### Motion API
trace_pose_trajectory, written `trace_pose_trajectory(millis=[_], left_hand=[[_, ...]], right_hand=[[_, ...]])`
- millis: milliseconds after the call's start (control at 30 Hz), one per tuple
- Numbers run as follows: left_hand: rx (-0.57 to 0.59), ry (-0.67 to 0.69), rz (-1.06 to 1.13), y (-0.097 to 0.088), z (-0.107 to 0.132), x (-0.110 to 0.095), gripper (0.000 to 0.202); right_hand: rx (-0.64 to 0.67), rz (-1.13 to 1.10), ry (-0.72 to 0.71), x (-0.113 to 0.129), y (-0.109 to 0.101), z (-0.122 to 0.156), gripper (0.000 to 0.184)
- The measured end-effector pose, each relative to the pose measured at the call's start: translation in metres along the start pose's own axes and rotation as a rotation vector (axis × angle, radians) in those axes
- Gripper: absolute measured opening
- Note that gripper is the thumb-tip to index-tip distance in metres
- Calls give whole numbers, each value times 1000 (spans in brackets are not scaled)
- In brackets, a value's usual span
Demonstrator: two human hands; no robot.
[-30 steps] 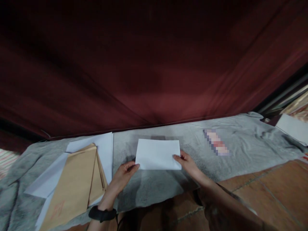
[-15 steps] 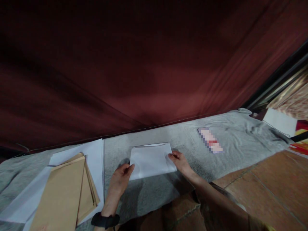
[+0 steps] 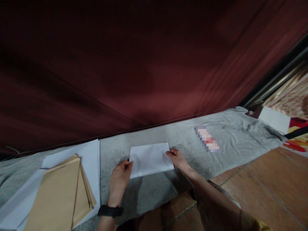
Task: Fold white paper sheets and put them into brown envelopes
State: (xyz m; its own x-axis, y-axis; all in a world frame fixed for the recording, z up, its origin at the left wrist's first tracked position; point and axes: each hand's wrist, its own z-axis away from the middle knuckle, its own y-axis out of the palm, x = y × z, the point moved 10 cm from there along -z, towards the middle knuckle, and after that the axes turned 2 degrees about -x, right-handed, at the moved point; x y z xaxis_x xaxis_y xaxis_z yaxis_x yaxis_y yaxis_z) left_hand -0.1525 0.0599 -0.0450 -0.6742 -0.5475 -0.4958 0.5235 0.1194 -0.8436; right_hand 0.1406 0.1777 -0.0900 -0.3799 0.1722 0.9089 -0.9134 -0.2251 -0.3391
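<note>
A folded sheet of white paper (image 3: 151, 160) lies just over the grey cloth, gripped at both short sides. My left hand (image 3: 120, 175) pinches its left edge, thumb on top and fingers beneath. At the opposite edge, my right hand (image 3: 178, 159) holds the paper the same way, its fingertips partly hidden under it. Left of my left hand are several brown envelopes (image 3: 56, 192), fanned in a pile on larger white sheets (image 3: 92, 160).
The grey cloth (image 3: 231, 134) covers a long surface beneath a dark red curtain (image 3: 156, 80). A blurred, pinkish flat item (image 3: 207, 139) lies to the right. Beyond stands a white box-like object (image 3: 274, 119). Tiled floor (image 3: 264, 179) shows at lower right.
The upper edges of the folded paper, slightly apart before, now lie together. Both hands keep their hold. The whole view has shifted a little, moving the surroundings leftward.
</note>
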Motion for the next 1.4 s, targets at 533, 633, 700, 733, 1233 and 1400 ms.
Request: trace_pose_trajectory(millis=[533, 633, 700, 733, 1233, 1400], left_hand=[[59, -86, -86, 7, -2, 4, 24], [51, -90, -98, 7, -1, 4, 24], [44, -95, -106, 6, -1, 4, 24], [40, -96, -111, 6, 0, 4, 24], [30, -102, -192, 4, 7, -3, 27], [11, -82, -239, 2, 10, -8, 29]], right_hand=[[51, 278, 31, 11, 0, 2, 26], [51, 311, 35, 11, 0, 2, 26], [50, 331, 35, 12, 0, 1, 27], [50, 341, 34, 12, 0, 1, 27], [3, 593, -35, 19, 2, 2, 27], [-13, 680, -38, 25, 2, 8, 27]])
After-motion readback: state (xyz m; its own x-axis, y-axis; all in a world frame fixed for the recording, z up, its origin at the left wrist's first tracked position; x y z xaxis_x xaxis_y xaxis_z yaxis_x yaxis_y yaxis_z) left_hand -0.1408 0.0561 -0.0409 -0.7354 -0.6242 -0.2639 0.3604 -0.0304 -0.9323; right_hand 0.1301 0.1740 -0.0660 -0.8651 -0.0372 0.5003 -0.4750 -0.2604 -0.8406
